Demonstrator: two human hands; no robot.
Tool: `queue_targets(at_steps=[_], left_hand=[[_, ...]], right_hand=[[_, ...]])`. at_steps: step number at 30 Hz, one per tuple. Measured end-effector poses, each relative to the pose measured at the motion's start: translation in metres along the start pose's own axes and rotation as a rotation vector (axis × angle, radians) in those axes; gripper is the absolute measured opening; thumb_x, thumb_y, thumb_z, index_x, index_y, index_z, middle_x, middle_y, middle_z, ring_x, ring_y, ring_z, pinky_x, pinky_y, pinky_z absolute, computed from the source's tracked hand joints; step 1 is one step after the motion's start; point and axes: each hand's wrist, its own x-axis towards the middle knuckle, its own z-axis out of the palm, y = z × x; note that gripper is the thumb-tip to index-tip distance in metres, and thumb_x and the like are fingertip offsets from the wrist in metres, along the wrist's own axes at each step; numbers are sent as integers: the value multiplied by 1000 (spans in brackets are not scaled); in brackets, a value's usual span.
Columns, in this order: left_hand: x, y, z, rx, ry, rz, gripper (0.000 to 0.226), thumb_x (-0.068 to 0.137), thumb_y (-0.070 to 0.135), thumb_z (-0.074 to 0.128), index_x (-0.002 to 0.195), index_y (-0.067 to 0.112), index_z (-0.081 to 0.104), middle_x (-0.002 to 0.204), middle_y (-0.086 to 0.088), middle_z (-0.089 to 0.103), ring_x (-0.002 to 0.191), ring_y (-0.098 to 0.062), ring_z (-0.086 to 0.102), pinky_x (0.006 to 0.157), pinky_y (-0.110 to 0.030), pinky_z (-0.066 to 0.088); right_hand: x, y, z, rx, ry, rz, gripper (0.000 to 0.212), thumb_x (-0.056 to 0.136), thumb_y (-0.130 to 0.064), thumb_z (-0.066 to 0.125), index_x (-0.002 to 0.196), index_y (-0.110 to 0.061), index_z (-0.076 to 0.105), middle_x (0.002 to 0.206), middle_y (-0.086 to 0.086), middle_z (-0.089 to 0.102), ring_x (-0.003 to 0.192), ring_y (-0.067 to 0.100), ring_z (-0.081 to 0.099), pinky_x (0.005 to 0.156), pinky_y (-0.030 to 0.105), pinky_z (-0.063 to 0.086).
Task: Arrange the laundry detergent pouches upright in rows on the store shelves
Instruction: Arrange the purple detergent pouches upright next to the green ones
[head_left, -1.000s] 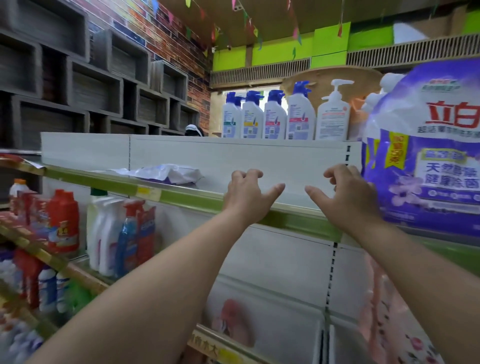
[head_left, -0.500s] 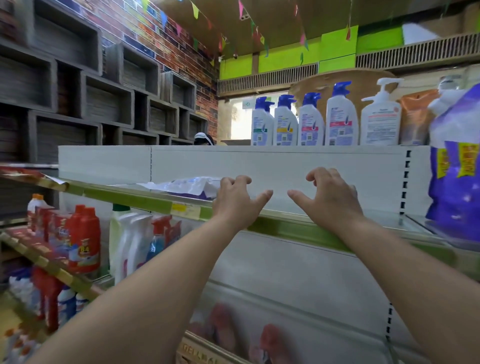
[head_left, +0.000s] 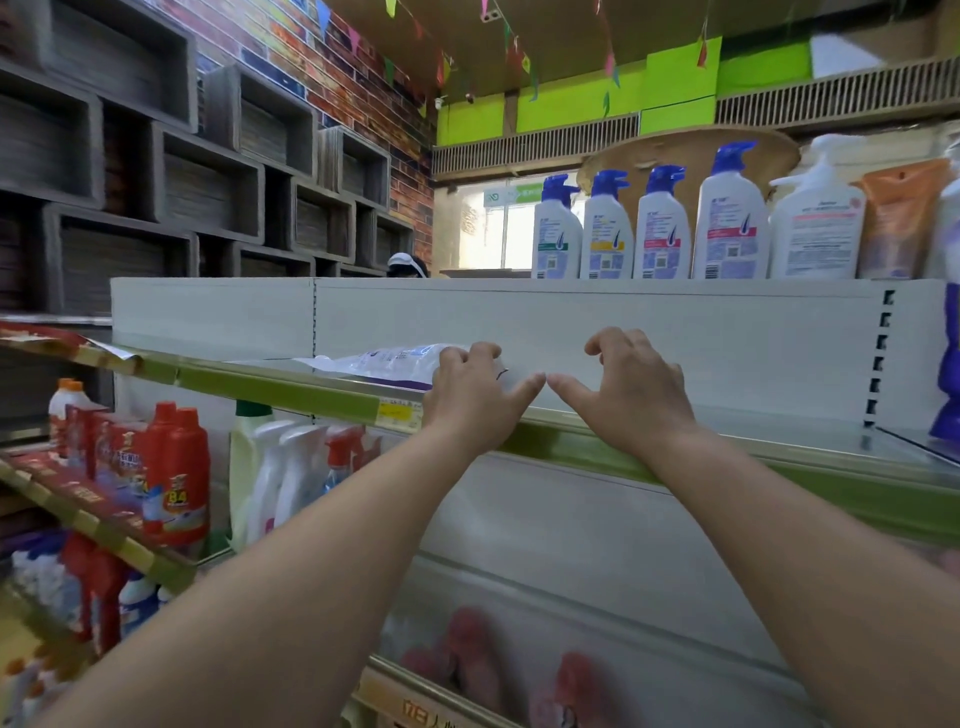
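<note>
A white and purple detergent pouch (head_left: 384, 362) lies flat on the green-edged upper shelf (head_left: 291, 387), left of centre. My left hand (head_left: 475, 397) reaches over the shelf edge. Its curled fingertips rest at the pouch's right end, and the thumb is spread away to the right. My right hand (head_left: 636, 392) hovers just beside it over bare shelf, fingers loosely curled and holding nothing. Both thumbs nearly touch. A purple pouch (head_left: 948, 364) stands upright at the far right edge, mostly cut off.
Blue-capped shampoo bottles (head_left: 660, 231), a pump bottle (head_left: 815, 218) and an orange pouch (head_left: 901, 223) stand on top of the white back panel. Red and white cleaner bottles (head_left: 176, 473) fill the lower left shelf. Pink items (head_left: 472, 660) lie on the shelf below.
Both hands and my view have shifted left along the shelf. My left hand has reached the flat pouch's end. The upright purple pouch has slid to the right edge of view.
</note>
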Motion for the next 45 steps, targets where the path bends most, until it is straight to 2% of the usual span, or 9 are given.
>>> queue_targets(at_steps=[8, 17, 22, 26, 37, 45], left_hand=[[1, -5, -3, 13, 34, -43, 67, 86, 58, 52, 138, 18, 39, 139, -12, 33, 126, -28, 41, 103, -44, 39], [3, -7, -2, 30, 88, -92, 66, 86, 58, 52, 138, 19, 40, 140, -11, 33, 126, -29, 41, 104, -44, 38], [2, -19, -1, 35, 122, -128, 65, 85, 59, 53, 136, 20, 42, 140, -11, 33, 129, -27, 38, 105, -41, 36], [2, -27, -2, 40, 137, -133, 67, 84, 61, 53, 136, 20, 42, 141, -9, 32, 130, -25, 37, 103, -38, 34], [27, -62, -31, 71, 136, -121, 65, 85, 58, 53, 137, 20, 42, 137, -10, 36, 126, -27, 40, 101, -37, 35], [57, -104, -52, 79, 131, -98, 66, 85, 58, 54, 137, 20, 41, 139, -10, 35, 126, -28, 41, 102, -41, 39]], right_hand=[[13, -3, 5, 25, -6, -36, 54, 84, -54, 57, 118, -14, 50, 116, 6, 54, 103, 23, 52, 80, 34, 29], [13, 3, 10, 38, -76, -73, 53, 86, -53, 55, 121, -14, 49, 120, 6, 53, 106, 23, 51, 83, 36, 31], [15, 0, 12, 44, -78, -106, 51, 86, -52, 56, 120, -14, 49, 120, 6, 53, 105, 24, 51, 80, 35, 28], [17, -4, 16, 58, -77, -113, 53, 84, -54, 56, 119, -14, 49, 119, 6, 52, 105, 24, 52, 84, 37, 31], [36, -42, 45, 62, -86, -81, 54, 84, -55, 54, 120, -15, 48, 120, 5, 52, 107, 24, 51, 88, 39, 34], [54, -74, 78, 42, -66, -50, 50, 85, -50, 56, 120, -15, 48, 119, 5, 53, 104, 23, 52, 85, 37, 32]])
